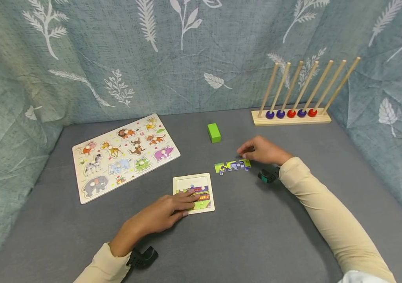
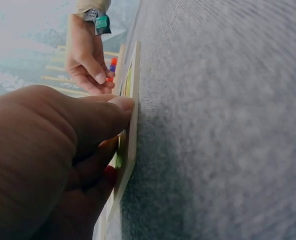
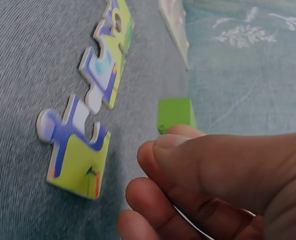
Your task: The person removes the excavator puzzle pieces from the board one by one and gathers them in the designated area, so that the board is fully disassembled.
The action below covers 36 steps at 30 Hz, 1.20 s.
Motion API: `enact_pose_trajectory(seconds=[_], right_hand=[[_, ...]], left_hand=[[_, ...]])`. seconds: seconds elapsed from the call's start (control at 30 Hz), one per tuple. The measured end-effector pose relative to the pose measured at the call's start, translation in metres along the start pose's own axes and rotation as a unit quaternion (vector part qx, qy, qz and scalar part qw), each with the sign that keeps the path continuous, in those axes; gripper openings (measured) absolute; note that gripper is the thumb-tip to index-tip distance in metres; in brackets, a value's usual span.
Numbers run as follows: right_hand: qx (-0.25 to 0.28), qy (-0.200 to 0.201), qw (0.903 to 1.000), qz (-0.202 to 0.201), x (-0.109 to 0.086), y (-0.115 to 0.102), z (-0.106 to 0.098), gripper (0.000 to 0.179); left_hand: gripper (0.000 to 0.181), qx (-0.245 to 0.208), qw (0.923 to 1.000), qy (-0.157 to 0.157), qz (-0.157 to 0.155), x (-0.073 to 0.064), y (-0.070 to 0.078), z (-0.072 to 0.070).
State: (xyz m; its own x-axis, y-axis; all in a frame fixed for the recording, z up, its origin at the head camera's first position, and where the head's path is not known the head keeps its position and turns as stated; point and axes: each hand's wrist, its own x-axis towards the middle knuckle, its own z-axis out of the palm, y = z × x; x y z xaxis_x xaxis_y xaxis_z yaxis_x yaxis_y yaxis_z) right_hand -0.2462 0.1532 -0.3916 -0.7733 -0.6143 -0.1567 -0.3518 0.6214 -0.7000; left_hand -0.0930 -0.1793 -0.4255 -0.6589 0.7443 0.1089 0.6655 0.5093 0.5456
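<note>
My left hand lies over a small square jigsaw tray, its fingers stretched across the fitted pieces in the lower part. The left wrist view has its thumb at the tray's pale rim. The tray's upper part shows bare wood. To the right, a row of three loose puzzle pieces in green, yellow and blue lies on the table. My right hand hovers just beyond the row's right end, fingers loosely bent, with nothing showing between thumb and fingertips. Nearest to it is the end piece, green with blue knobs.
A wooden animal peg puzzle lies at the left. Behind the loose pieces stands a green block. At the back right is a rod stand with tall pegs and red and blue beads. A patterned curtain hangs behind the table.
</note>
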Motion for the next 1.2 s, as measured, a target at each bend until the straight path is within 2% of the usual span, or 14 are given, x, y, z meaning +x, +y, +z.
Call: enact_pose_trajectory(seconds=[0.3, 0.47, 0.73, 0.8, 0.97, 1.2], right_hand=[[-0.015, -0.007, 0.9996, -0.025, 0.007, -0.021, 0.006, 0.022], [-0.014, -0.007, 0.9992, -0.037, 0.013, -0.033, 0.012, 0.022], [-0.013, -0.021, 0.9972, -0.070, 0.024, -0.043, 0.028, 0.020], [-0.013, -0.028, 0.9967, -0.075, 0.027, -0.044, 0.033, 0.019], [-0.016, -0.041, 0.9954, -0.086, 0.032, -0.049, 0.045, 0.017], [-0.018, -0.054, 0.9931, -0.103, 0.032, -0.061, 0.060, 0.017]], left_hand=[[0.039, 0.017, 0.9996, 0.017, 0.016, -0.002, 0.003, 0.000], [0.037, 0.018, 0.9996, 0.020, 0.013, -0.002, 0.005, 0.000], [0.034, -0.006, 0.9999, 0.000, 0.016, -0.003, 0.006, -0.001], [0.034, -0.014, 0.9999, -0.005, 0.007, -0.004, 0.007, -0.002], [0.033, -0.012, 0.9999, -0.001, 0.003, -0.007, 0.008, 0.000], [0.034, -0.001, 0.9997, 0.015, 0.020, -0.015, 0.007, -0.003]])
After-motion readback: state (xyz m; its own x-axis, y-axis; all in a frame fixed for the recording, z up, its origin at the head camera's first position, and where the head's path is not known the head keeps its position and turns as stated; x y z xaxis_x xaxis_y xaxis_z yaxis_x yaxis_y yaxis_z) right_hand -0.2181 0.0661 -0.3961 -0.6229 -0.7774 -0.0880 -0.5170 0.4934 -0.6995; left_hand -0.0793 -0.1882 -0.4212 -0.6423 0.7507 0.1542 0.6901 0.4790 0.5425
